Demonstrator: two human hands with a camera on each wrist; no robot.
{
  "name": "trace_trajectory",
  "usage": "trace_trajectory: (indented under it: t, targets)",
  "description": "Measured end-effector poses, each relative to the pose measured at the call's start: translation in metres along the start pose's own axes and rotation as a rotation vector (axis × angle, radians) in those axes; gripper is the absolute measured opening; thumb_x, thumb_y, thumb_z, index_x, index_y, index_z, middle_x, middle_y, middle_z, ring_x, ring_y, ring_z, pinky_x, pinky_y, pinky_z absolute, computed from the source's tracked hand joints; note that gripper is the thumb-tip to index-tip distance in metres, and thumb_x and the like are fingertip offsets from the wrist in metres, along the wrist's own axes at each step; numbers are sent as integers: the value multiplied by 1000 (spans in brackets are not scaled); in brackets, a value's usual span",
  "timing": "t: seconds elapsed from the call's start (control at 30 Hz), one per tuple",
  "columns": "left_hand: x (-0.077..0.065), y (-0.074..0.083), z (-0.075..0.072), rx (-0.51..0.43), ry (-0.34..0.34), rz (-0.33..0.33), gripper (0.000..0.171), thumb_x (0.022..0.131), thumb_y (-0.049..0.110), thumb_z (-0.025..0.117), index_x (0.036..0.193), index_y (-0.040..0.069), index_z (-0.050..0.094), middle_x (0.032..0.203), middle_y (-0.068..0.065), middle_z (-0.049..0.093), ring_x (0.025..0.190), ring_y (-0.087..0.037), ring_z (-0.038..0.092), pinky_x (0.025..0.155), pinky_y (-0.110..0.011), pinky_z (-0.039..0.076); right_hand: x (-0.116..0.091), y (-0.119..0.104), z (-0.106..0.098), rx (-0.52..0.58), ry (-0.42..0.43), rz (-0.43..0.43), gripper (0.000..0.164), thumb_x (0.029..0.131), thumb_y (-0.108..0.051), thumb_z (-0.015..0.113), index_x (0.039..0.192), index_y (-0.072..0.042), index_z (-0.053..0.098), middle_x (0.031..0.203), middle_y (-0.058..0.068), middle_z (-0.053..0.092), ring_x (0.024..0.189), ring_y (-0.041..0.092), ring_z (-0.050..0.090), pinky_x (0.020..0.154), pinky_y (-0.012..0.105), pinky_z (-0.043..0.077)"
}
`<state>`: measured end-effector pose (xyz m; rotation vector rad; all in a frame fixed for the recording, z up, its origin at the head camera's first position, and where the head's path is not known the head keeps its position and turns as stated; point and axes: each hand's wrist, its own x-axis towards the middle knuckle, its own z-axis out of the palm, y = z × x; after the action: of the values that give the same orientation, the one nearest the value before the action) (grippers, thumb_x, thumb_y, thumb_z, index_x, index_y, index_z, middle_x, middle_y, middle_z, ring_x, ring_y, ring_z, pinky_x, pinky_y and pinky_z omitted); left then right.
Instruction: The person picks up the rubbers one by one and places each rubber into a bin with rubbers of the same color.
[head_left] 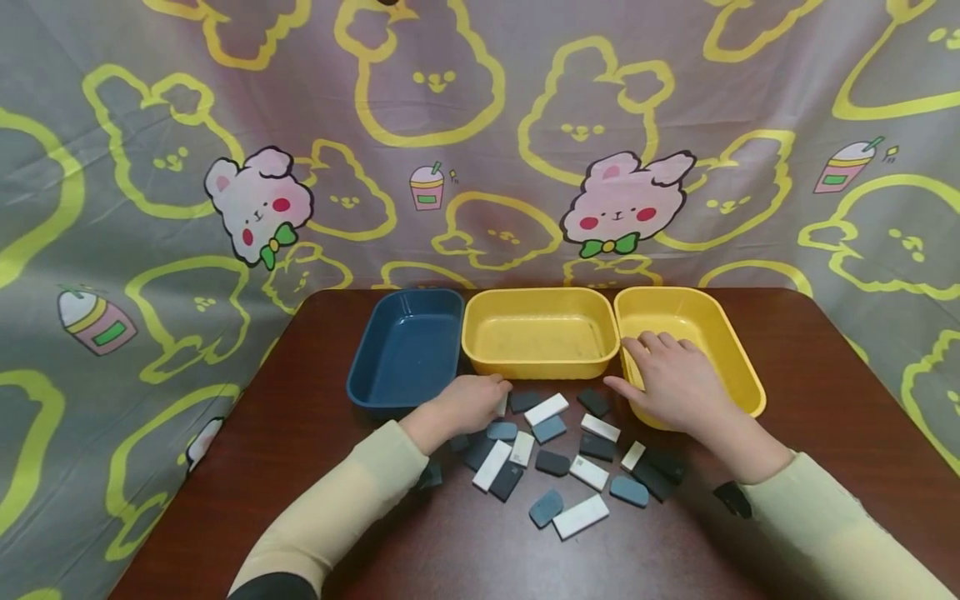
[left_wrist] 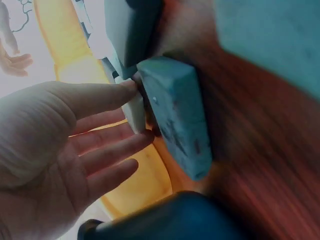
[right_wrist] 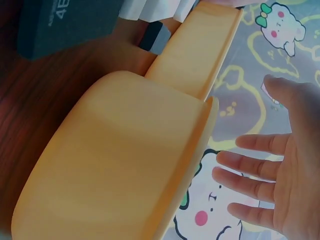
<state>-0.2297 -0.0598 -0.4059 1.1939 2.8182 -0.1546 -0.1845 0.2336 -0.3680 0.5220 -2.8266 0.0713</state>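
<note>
My left hand (head_left: 463,407) is at the far left of the scattered erasers, close in front of the blue tray (head_left: 405,404). In the left wrist view its thumb and fingertips pinch a small white eraser (left_wrist: 134,107), beside a blue-grey eraser (left_wrist: 177,115). My right hand (head_left: 671,379) hovers over the near left side of the right yellow tray (head_left: 738,367), fingers spread and holding nothing. White erasers (head_left: 581,517), blue-grey erasers (head_left: 628,492) and black erasers (head_left: 552,462) lie loosely mixed between the forearms, some overlapping.
A middle yellow tray (head_left: 540,369) stands between the blue tray and the right yellow one, all along the back of the brown table (head_left: 450,550). Behind them hangs a patterned curtain (head_left: 495,175). One black eraser (head_left: 732,499) lies beside the right sleeve.
</note>
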Motion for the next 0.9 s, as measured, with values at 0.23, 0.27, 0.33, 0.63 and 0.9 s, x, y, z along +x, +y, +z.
trace_trajectory:
  t: [0.23, 0.27, 0.33, 0.63, 0.9]
  targets:
    - [-13, -8, -5, -100, 28, 35, 29, 91, 15, 68, 119, 7, 61, 101, -3, 61, 86, -13, 59, 81, -28, 51, 4, -2, -2, 9, -24, 4, 70, 88, -54, 63, 133, -2, 53, 117, 23, 59, 104, 40, 56, 87, 56, 46]
    - [-17, -9, -7, -106, 33, 40, 30, 91, 14, 69, 119, 7, 61, 101, -3, 61, 86, -14, 59, 80, -28, 52, 5, -4, -2, 11, -26, 1, 71, 88, -54, 63, 135, -1, 52, 118, 23, 59, 105, 39, 56, 88, 56, 46]
    - [-24, -11, -11, -118, 42, 39, 34, 90, 14, 70, 121, 7, 59, 103, -3, 61, 87, -14, 59, 80, -29, 52, 7, -7, -2, 13, -25, -12, 72, 88, -53, 63, 136, -1, 51, 118, 23, 59, 104, 39, 56, 88, 55, 46]
    - [-58, -26, -37, -245, 145, 39, 48, 90, 11, 70, 134, 5, 53, 120, -4, 58, 100, -14, 57, 88, -30, 50, 20, -29, 4, -1, 52, -153, 68, 86, -48, 69, 133, -1, 54, 107, 18, 61, 92, 34, 58, 79, 48, 50]
    - [-70, -59, -49, -214, 253, -60, 53, 86, 7, 74, 134, 5, 51, 126, -9, 56, 107, -21, 57, 90, -38, 50, 33, -59, 10, 45, 69, -270, 71, 85, -52, 68, 135, -4, 52, 114, 15, 59, 95, 29, 58, 82, 44, 52]
